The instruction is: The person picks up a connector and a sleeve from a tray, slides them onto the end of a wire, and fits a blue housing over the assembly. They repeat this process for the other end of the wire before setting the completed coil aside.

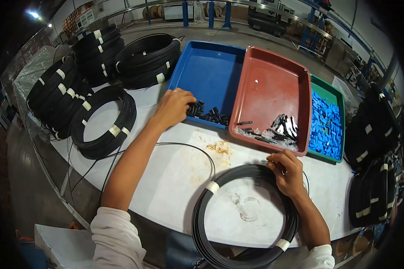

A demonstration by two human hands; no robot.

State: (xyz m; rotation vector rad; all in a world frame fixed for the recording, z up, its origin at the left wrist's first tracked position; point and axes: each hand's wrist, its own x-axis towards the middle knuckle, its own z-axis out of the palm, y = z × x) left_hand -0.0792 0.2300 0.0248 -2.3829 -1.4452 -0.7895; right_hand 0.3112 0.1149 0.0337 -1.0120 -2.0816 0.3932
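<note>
Black coil [201,215] beside right hand [286,171] — pinching perhaps cable end [264,162] — left hand [173,107] beyond, grip unclear.

From my remote station I saw a lamp [33,15] glare at upper left, while fairly even light made the white table [168,193] bright. Soft shadow edged the near cable coil [200,217]. My wide lens bowed the table's edges and drowned the corners in black; the far background looked dim and soft.
</note>
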